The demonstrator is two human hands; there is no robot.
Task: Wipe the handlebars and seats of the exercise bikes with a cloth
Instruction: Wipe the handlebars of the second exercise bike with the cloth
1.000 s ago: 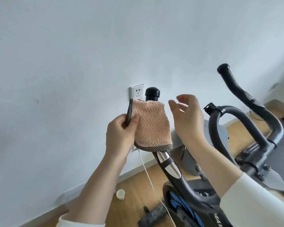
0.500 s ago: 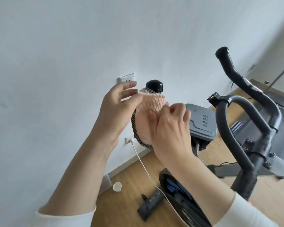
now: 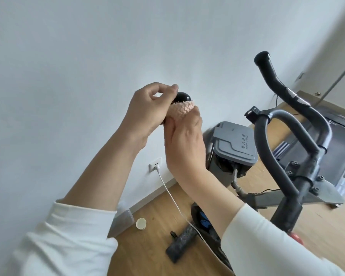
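Cloth (image 3: 180,111) wrapped around the handlebar tip (image 3: 183,96)
The grey bin (image 3: 235,144) has its lid shut, contents hidden; your left hand (image 3: 147,108) and right hand (image 3: 184,140) both grip the cloth, touching.

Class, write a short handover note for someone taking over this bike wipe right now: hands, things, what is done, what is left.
Left hand: curled round the cloth at the left bar end.
Right hand: pinches the cloth from below.
Cloth: wrapped round the bar just under its black end.
Right bar: bare, no hand on it.
Done: cloth set on the left bar end.
Left: wipe this bar, the right bar, then the seats, which are out of view.
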